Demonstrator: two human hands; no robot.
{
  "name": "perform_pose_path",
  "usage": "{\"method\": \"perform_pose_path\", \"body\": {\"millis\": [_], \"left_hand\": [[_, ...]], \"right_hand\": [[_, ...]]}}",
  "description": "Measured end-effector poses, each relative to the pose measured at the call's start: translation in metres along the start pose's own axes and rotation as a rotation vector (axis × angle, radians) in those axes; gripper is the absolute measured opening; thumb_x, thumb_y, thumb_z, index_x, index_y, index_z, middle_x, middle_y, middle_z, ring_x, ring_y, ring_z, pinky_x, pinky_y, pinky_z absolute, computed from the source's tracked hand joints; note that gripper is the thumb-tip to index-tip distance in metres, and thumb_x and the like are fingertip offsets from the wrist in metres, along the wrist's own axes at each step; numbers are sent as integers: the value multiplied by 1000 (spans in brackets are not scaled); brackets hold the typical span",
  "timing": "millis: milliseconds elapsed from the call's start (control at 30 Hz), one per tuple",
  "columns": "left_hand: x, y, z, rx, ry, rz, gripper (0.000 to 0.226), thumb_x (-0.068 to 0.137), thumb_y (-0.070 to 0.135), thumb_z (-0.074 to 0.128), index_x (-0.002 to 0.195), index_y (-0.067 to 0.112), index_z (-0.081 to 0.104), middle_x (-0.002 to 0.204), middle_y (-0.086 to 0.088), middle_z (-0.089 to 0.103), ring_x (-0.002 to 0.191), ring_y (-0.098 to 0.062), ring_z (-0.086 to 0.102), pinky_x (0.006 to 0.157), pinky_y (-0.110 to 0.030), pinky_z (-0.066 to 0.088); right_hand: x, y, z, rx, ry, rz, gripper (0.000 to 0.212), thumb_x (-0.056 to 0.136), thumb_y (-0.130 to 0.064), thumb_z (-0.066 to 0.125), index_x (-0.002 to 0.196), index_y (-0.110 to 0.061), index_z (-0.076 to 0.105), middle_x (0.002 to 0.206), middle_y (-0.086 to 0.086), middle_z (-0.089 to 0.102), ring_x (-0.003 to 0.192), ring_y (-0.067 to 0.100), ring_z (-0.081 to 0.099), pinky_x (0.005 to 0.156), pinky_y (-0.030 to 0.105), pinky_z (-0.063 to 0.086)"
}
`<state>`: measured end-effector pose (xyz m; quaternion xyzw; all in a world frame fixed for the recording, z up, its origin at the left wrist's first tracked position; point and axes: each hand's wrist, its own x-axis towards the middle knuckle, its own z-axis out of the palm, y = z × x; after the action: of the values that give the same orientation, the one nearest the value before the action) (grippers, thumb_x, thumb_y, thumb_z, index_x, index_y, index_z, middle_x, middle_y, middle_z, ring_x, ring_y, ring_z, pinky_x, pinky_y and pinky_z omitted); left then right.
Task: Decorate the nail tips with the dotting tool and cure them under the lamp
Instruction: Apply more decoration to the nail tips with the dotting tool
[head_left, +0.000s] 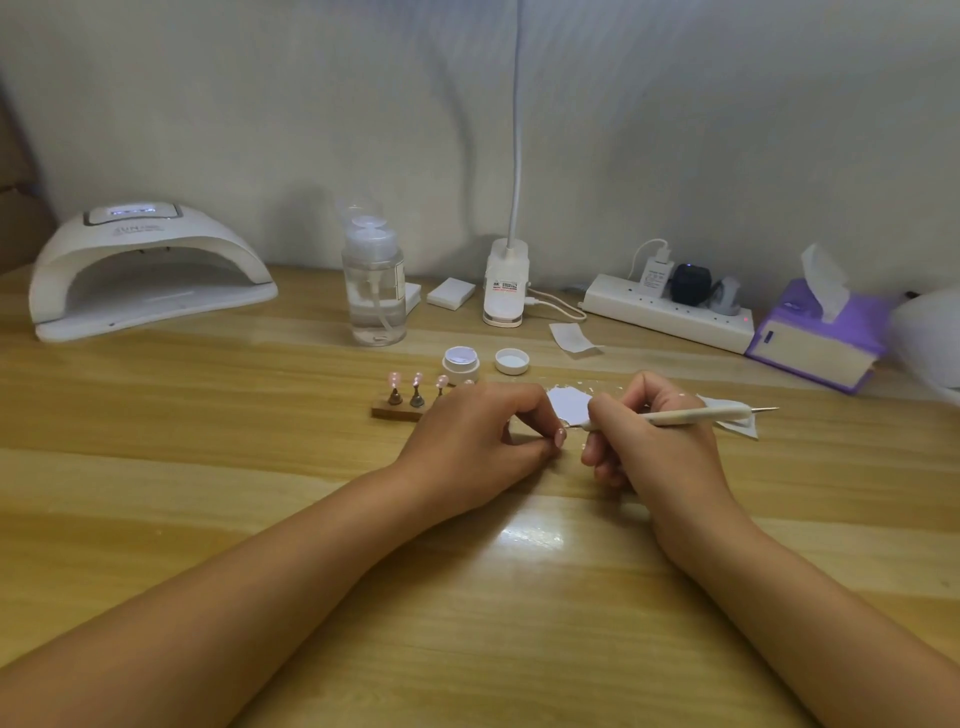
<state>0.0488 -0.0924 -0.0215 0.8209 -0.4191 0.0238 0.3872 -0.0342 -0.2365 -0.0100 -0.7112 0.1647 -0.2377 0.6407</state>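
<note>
The wooden desk (208, 467) met a white backdrop (727, 130); near the jar (461, 364), my left fingers (530, 415) pinched a nail tip (560, 437), my right fingers (608, 410) the dotting tool (685, 414).

A pale wall (675, 130) (creased like cloth) backs a glossy wooden table (156, 493); a white clip light (506, 283) stands at its far edge.

On my wooden table (208, 467), at centre top of the frame, stands a clear pump bottle (374, 291). A small white pad (451, 293) lies just right of it, then my clip-on desk light (505, 291). Upper right lie a paper scrap (571, 336), a white power strip (660, 312) and a purple tissue box (815, 338).
</note>
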Motion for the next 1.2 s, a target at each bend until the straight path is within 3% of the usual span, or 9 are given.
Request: {"method": "perform_pose_path", "body": {"millis": [200,333,467,567,633,800,1000,1067,1200], "left_hand": [[0,-1,1,-32,-1,-6,14,85,23,71,80,35,66,82,25,68,56,6,51,62,-24,34],[0,-1,2,-31,-6,-12,11,86,25,71,81,34,67,83,25,68,56,8,51,62,-23,33],[-1,-1,2,-31,-6,-14,6,87,25,70,85,30,69,90,21,71,60,14,50,63,-19,31],[-2,0,1,-13,-12,-10,9,87,24,70,84,32,68,91,20,70,62,16,50,62,-18,30],[-2,0,1,1,-13,-10,10,88,25,70,84,34,67,88,21,69,62,14,50,62,-18,30],[-1,1,1,13,-19,-5,12,87,25,69,84,35,66,91,20,70,64,18,50,61,-16,28],[-1,1,1,1,-17,-8,15,87,22,70,83,36,66,89,21,70,63,18,49,60,-15,28],[-1,1,1,-15,-15,-11,14,87,22,70,82,35,66,90,20,70,62,18,49,61,-17,29],[-2,0,1,-46,1,-23,8,87,21,71,85,28,69,88,19,70,60,14,50,60,-18,31]], "right_hand": [[2,4,-2,-135,60,-209,30,91,-28,67,74,-16,46,43,-7,48,40,4,41,44,16,32],[8,-2,-13,-238,109,-368,18,93,-28,68,85,-18,55,61,-8,65,54,3,59,52,19,45],[17,4,-22,-331,96,-209,16,98,-25,59,88,-13,56,62,-1,71,44,3,54,53,26,44],[19,8,-24,-271,72,-82,17,90,-20,62,84,-14,47,65,0,74,43,7,55,42,23,40],[18,8,-23,-256,39,-48,20,86,-21,64,79,-15,47,67,3,74,45,10,55,44,26,39],[19,10,-22,-389,25,-70,20,85,-23,64,78,-12,49,63,-1,73,46,2,56,59,31,42],[21,13,-22,-415,37,-87,28,89,-32,66,79,-13,49,63,-4,72,48,0,58,62,31,41],[21,13,-22,-423,41,-93,28,91,-34,65,81,-13,49,64,-4,73,49,1,60,59,30,43],[14,3,-21,-183,84,-172,13,99,-33,58,95,-22,52,79,-4,76,58,13,68,41,22,46]]}}
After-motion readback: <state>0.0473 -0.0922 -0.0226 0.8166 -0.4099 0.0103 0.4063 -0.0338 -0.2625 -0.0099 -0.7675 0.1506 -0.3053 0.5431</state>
